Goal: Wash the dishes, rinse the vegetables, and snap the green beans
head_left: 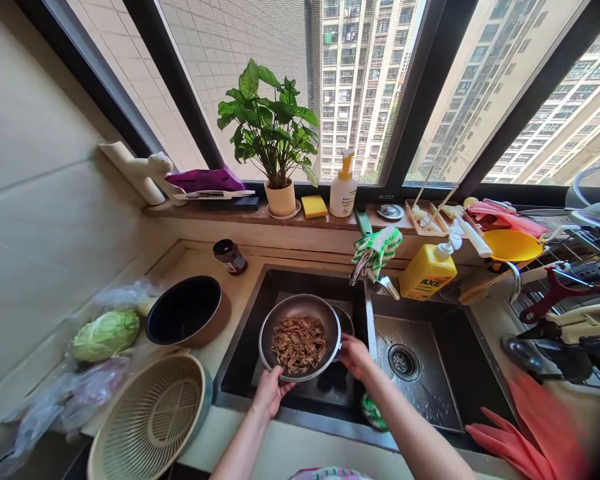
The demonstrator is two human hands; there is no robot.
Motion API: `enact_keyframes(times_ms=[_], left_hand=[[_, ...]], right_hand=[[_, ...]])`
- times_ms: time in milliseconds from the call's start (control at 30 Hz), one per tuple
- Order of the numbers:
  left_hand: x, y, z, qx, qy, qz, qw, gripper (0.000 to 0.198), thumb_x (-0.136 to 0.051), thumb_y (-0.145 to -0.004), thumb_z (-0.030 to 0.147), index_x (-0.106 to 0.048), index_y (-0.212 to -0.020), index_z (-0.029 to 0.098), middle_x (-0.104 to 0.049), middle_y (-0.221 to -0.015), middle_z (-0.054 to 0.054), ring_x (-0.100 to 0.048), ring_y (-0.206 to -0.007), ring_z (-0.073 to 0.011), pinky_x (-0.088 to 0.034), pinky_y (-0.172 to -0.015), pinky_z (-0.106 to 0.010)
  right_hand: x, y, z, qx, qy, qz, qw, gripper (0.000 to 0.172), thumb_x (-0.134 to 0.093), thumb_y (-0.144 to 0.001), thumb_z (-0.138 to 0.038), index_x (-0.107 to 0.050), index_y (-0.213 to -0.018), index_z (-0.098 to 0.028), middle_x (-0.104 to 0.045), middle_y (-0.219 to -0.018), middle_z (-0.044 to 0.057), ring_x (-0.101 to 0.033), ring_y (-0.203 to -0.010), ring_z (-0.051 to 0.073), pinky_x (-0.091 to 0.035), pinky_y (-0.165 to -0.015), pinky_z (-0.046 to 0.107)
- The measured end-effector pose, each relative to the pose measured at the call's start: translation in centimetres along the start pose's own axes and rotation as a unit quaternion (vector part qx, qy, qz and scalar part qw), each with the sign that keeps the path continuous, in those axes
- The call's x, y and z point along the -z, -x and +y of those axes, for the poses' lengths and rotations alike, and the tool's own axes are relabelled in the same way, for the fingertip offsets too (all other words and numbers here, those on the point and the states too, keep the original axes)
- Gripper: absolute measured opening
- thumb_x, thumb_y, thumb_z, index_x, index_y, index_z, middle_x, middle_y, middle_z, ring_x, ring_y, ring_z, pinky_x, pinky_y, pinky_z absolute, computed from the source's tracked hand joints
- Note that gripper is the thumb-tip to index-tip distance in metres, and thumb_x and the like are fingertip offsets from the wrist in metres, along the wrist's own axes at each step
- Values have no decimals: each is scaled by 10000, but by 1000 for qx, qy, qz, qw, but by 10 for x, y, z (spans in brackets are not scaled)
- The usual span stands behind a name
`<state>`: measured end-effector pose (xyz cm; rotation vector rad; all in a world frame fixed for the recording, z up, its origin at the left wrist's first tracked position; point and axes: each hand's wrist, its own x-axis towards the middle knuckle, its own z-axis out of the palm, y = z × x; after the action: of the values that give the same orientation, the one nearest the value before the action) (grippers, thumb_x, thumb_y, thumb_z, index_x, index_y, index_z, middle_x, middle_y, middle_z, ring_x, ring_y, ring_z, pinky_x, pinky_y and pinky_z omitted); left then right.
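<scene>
A round metal bowl (pixel 267 321) is held level over the left sink basin (pixel 240 360). Brown, shredded pieces of food (pixel 299 343) lie in its middle; I cannot tell exactly what they are. My left hand (pixel 271 393) grips the rim at the near left, thumb on the edge and fingers below. On the right side, my right hand (pixel 355 357) clasps the rim, with its fingers partly hidden behind the bowl. Another round dish (pixel 346 321) shows in the basin beneath, mostly covered by the bowl.
Left of the sink are a dark pot (pixel 185 313), a beige colander (pixel 150 413), a cabbage (pixel 107 335) and a jar (pixel 230 257). The faucet (pixel 361 267) stands between the basins, beside a yellow soap bottle (pixel 427 272). Pink gloves (pixel 535 433) lie at right. A potted plant (pixel 280 199) lines the sill.
</scene>
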<state>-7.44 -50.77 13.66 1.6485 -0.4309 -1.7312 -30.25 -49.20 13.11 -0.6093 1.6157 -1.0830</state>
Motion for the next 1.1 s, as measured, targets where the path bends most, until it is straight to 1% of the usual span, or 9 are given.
enact_keyframes(times_ms=[67,167,267,467,567,700,900,967,1100], left_hand=[[-14,-4,-3,9,-4,-5,1000,122,-452,-812,69,-452,-890,163,-619,-669,-11,-597,-475,-111,-494,-419,-208],[-35,-7,-6,-10,-25,-29,999,187,-450,-804,65,-444,-956,173,-624,-723,-16,-602,-489,-113,-501,-415,-219],[-53,-6,-9,-22,-61,-57,996,304,-445,-786,55,-417,-1057,193,-625,-749,-16,-598,-474,-117,-503,-401,-234],[-87,-4,-7,-16,-76,-69,995,408,-436,-774,60,-372,-1151,202,-626,-762,-21,-568,-424,-94,-498,-387,-223],[-98,-3,-3,-18,-76,-75,994,426,-441,-766,69,-355,-1159,208,-633,-795,-31,-580,-433,-100,-495,-379,-218],[-101,-2,3,-39,-88,-94,991,457,-460,-758,103,-340,-1180,232,-632,-808,-22,-582,-430,-103,-496,-378,-219],[-105,10,13,-41,-100,-126,986,514,-482,-741,134,-341,-1226,226,-634,-756,-17,-568,-415,-104,-490,-387,-223],[-106,16,15,-40,-109,-134,984,546,-477,-727,125,-335,-1245,225,-635,-751,-17,-570,-419,-107,-493,-395,-226],[-104,21,17,-29,-114,-140,983,581,-472,-707,110,-331,-1257,230,-629,-742,-11,-577,-437,-114,-495,-399,-229]], right_hand=[[41,-10,-24,39,47,61,996,389,-442,-842,-317,-491,-1211,-205,-568,-1155,110,-516,-1086,249,-475,-816,382],[100,-34,-61,188,337,237,892,486,-454,-838,-277,-409,-1317,-211,-469,-1276,150,-453,-1150,285,-416,-876,400],[132,-55,-81,181,526,196,808,570,-495,-817,-212,-355,-1369,-205,-532,-1147,174,-560,-962,280,-423,-758,355],[148,-79,-107,173,607,107,768,507,-356,-840,-71,-456,-1314,-220,-610,-936,156,-615,-808,265,-412,-678,352],[141,-80,-124,180,617,83,761,428,-381,-826,-73,-560,-1203,-166,-620,-915,172,-596,-897,324,-415,-763,442],[97,-61,-115,240,601,48,761,455,-489,-821,-197,-481,-1276,-187,-485,-1268,166,-432,-1176,347,-330,-950,469],[13,-41,-70,211,585,-90,778,1027,-777,-539,-336,-230,-1409,-327,-248,-1468,119,-275,-1294,383,-342,-944,444],[5,-47,-68,190,574,-72,793,931,-749,-570,-275,-292,-1377,-362,-264,-1466,102,-318,-1268,385,-364,-908,424],[21,-68,-77,153,546,-26,823,463,-545,-768,-226,-517,-1227,-280,-568,-1203,112,-543,-1067,293,-406,-827,352]])
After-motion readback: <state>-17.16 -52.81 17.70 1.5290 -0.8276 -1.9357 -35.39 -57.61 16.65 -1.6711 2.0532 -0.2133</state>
